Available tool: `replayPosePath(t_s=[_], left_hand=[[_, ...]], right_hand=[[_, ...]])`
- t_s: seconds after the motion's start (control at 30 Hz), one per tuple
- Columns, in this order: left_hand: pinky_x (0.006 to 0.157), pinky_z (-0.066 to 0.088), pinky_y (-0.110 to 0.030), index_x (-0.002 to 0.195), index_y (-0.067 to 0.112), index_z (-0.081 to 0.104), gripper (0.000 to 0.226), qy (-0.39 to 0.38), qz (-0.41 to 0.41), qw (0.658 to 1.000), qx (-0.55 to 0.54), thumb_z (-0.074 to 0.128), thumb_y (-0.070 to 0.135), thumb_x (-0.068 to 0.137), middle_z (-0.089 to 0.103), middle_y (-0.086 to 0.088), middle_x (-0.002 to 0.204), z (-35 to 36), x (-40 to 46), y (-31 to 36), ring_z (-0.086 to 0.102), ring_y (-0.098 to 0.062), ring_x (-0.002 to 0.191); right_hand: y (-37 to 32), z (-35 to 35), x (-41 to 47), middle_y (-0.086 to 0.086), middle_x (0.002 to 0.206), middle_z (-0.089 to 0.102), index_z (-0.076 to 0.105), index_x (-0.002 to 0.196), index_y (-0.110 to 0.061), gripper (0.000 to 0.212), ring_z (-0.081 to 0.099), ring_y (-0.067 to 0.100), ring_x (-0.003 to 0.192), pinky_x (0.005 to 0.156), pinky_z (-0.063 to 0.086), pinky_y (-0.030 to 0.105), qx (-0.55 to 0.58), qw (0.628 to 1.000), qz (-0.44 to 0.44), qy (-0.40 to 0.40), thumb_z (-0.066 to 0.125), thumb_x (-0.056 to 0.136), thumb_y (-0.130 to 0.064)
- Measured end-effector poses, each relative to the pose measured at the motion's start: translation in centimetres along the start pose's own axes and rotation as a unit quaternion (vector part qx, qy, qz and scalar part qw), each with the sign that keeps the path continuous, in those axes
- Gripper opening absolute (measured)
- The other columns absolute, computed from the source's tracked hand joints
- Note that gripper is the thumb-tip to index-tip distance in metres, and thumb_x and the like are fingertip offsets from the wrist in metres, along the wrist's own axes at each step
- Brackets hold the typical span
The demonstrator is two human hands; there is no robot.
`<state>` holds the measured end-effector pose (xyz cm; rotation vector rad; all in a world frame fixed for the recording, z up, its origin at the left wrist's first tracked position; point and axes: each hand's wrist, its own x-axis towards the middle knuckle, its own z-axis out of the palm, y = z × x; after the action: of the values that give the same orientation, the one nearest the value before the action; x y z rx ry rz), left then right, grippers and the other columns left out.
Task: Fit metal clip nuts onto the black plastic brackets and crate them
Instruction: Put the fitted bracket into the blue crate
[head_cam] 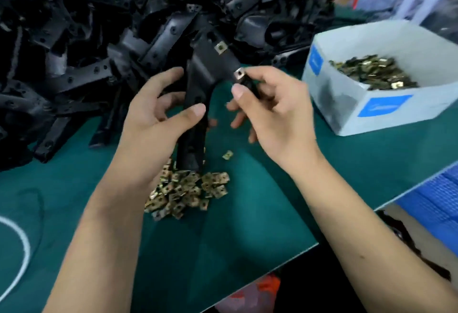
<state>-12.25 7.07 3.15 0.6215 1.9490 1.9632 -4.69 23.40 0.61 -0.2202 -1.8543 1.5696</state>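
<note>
A left hand (pixel 158 111) grips a black bracket (pixel 198 94) bearing one nut (pixel 221 47); the right hand (pixel 270 106) pinches on a second nut (pixel 239 73), seemingly half-seated. A bracket heap (pixel 86 39) awaits along the table's (pixel 247 213) far edge.

Matt black plastic bracket (pixel 198 94); shiny brass-toned metal clip nuts (pixel 183 188); smooth matt green table mat (pixel 247 226); white glossy cardboard box (pixel 371 111).

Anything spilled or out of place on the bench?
Mostly orderly. One clip nut lies alone on the green mat, apart from the loose clip nut pile near the bracket that both hands hold. The white box looks dented out of square. Nothing looks damaged otherwise.
</note>
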Motion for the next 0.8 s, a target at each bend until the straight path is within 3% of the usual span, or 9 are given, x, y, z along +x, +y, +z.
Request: replayPosePath(t_s=[0.17,0.3,0.4,0.53,0.63,0.7,0.8], left_hand=[[0.093,0.06,-0.042,0.14,0.016,0.053,0.063,-0.122,0.072,0.989,-0.053,0.075,0.013,0.08,0.072,-0.009,0.119,13.6,-0.8,2.0,0.074,-0.027,0.106],[0.098,0.053,-0.022,0.143,0.016,0.049,0.071,-0.264,0.074,0.96,-0.051,0.082,0.01,0.08,0.067,0.001,0.126,25.7,-3.3,1.5,0.068,-0.004,0.11],[0.103,0.052,-0.037,0.145,0.017,0.047,0.072,-0.372,0.055,0.926,0.021,0.082,0.015,0.082,0.066,0.0,0.132,33.6,-5.8,-2.2,0.066,-0.016,0.116],[0.089,0.052,-0.033,0.124,0.02,0.056,0.052,-0.439,0.0,0.887,0.144,0.079,0.031,0.079,0.072,-0.002,0.116,40.2,-8.6,-10.5,0.068,-0.023,0.107],[0.097,0.052,-0.039,0.122,0.013,0.058,0.053,-0.479,-0.086,0.834,0.259,0.076,0.04,0.08,0.069,-0.01,0.123,42.2,-10.6,-16.8,0.065,-0.029,0.116],[0.1,0.053,-0.041,0.124,0.012,0.059,0.055,-0.493,-0.126,0.81,0.29,0.074,0.041,0.08,0.069,-0.013,0.126,42.5,-11.5,-19.7,0.065,-0.03,0.118],[0.091,0.049,-0.03,0.117,0.018,0.064,0.043,-0.496,-0.119,0.8,0.317,0.075,0.037,0.081,0.071,-0.01,0.124,42.9,-12.4,-21.8,0.066,-0.029,0.117]], right_hand=[[-1.6,-12.1,-2.6,0.009,0.096,0.077,0.073,0.102,-0.023,0.01,0.068,0.022,0.085,0.068,0.052,0.033,-0.013,0.963,-0.037,0.266,0.071,0.093,-0.024],[-0.5,-22.3,-6.8,0.009,0.108,0.074,0.065,0.111,-0.014,0.011,0.072,0.025,0.097,0.079,0.056,0.035,0.09,0.909,0.001,0.408,0.062,0.101,-0.018],[2.5,-28.6,-10.5,0.007,0.098,0.075,0.056,0.109,-0.013,0.006,0.073,0.02,0.082,0.075,0.059,0.033,0.189,0.857,0.063,0.475,0.051,0.106,-0.012],[9.3,-34.1,-16.4,0.009,0.089,0.062,0.047,0.104,-0.021,0.008,0.063,0.024,0.074,0.072,0.055,0.037,0.259,0.755,0.223,0.559,0.041,0.11,-0.02],[14.2,-35.9,-20.7,0.008,0.075,0.055,0.046,0.088,-0.016,0.024,0.053,0.025,0.073,0.077,0.05,0.041,0.266,0.671,0.349,0.598,0.039,0.11,-0.02],[16.4,-36.4,-22.8,0.012,0.088,0.057,0.054,0.093,-0.01,0.022,0.056,0.028,0.079,0.085,0.05,0.044,0.265,0.634,0.41,0.6,0.043,0.109,-0.022],[17.9,-36.8,-24.8,0.013,0.102,0.058,0.058,0.104,-0.009,0.015,0.059,0.03,0.085,0.072,0.05,0.042,0.256,0.623,0.455,0.582,0.052,0.105,-0.023]])
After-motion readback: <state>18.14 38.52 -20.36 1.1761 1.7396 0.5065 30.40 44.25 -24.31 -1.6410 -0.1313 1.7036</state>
